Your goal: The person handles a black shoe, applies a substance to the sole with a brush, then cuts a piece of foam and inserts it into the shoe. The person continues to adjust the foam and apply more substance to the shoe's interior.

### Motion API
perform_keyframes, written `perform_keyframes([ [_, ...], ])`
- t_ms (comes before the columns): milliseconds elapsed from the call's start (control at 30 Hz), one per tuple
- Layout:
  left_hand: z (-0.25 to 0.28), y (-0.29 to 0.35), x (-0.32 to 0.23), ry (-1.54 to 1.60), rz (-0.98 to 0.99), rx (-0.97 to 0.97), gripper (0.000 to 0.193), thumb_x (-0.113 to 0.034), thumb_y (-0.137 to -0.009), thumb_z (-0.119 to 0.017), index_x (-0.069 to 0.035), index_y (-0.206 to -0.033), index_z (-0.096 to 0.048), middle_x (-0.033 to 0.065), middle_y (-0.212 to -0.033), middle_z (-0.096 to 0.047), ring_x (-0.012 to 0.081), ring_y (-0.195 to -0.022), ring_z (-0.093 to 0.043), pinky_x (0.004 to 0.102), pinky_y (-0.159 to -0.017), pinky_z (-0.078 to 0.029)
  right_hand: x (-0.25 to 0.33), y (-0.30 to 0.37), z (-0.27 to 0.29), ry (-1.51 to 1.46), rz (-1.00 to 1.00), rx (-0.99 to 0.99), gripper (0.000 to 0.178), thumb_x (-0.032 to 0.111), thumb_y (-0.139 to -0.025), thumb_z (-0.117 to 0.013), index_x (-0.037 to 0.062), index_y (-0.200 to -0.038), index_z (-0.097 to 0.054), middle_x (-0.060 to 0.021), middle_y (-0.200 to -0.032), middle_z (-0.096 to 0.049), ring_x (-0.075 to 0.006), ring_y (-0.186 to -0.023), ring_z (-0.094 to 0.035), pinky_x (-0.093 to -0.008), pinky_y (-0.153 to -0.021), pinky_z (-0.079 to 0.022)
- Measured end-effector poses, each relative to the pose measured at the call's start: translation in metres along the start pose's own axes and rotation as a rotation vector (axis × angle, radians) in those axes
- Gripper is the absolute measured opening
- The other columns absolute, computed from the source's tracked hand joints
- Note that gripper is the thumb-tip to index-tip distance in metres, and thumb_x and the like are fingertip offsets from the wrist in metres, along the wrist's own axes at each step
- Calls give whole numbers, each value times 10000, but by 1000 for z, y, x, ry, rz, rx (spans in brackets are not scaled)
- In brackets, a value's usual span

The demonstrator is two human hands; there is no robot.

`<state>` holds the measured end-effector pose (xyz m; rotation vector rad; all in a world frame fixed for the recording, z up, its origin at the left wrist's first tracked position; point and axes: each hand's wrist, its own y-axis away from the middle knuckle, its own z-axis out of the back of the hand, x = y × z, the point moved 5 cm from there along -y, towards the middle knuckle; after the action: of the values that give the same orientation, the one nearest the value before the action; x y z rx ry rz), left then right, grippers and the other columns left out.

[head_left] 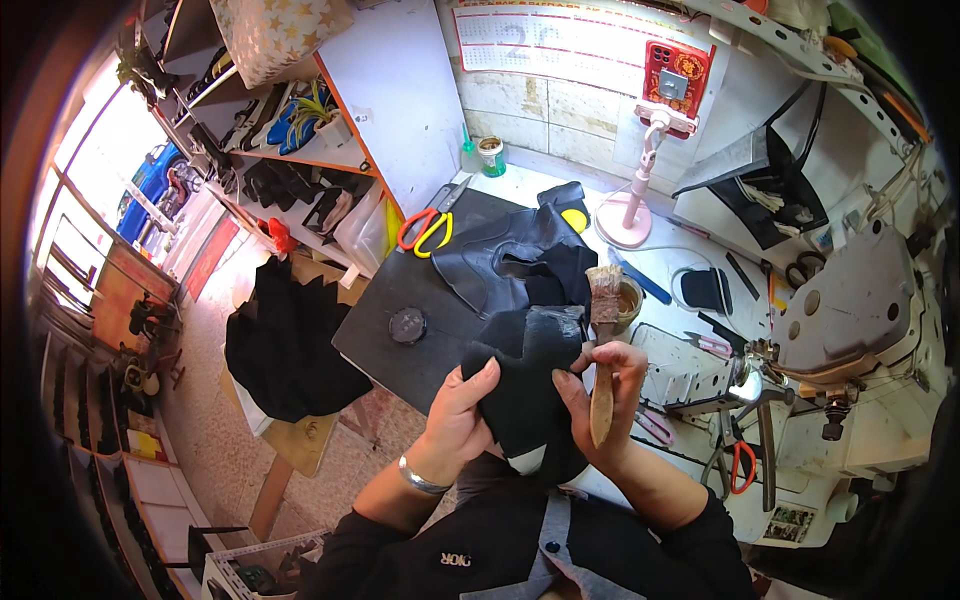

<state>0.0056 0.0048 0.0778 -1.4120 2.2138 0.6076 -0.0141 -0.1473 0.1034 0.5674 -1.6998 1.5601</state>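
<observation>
On my feed, the black fabric piece (528,395) lies under both thumbs: the left hand (458,410) grips its edge, the right hand (618,390) also grasps a wooden-handled brush (604,310). Shirt (440,530) and wall calendar (580,42) bear print

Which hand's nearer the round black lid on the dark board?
Left. In the picture, the left hand, holding the black piece, is right of and below the round lid; the right hand, holding the brush, is farther right.
</observation>
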Motion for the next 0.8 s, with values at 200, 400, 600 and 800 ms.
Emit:
perform_keyframes([
  [200, 0, 8, -10, -103, 115, -91, 265, -147, -929, -600, 0, -1148, -576, 83, -1049, -660, 172, -928, -653, 318, -844, -532, 0, 2, -7, 160, 95, 91, 464, -91, -801, -667, 49, -1122, -363, -86, -871, -479, -155, -746, -482, -264, -716, -403],
  [400, -7, -4, -9, -157, -101, -191, 270, -136, -940, -597, 23, -1157, -577, 113, -1064, -660, 202, -929, -661, 338, -832, -547, 0, 4, 2, 138, 175, -10, 452, -46, -799, -693, 50, -1119, -388, -70, -854, -489, -162, -697, -494, -275, -612, -412],
  [600, -13, -9, -24, -216, -136, -17, 360, -11, -827, -671, 24, -1171, -571, 117, -1071, -660, 208, -936, -658, 347, -855, -538, 15, -19, 51, -423, -80, 51, 431, 370, -970, -519, -25, -1142, -483, -103, -771, -572, -130, -631, -536, -227, -555, -395],
  [800, -10, -8, -21, -227, -76, -40, 395, 23, -798, -689, 13, -1175, -574, 109, -1070, -660, 199, -936, -656, 348, -860, -536, 9, -31, 57, -498, -349, 15, 516, 446, -962, -482, -47, -940, -636, -114, -743, -607, -148, -529, -573, -221, -461, -369],
])
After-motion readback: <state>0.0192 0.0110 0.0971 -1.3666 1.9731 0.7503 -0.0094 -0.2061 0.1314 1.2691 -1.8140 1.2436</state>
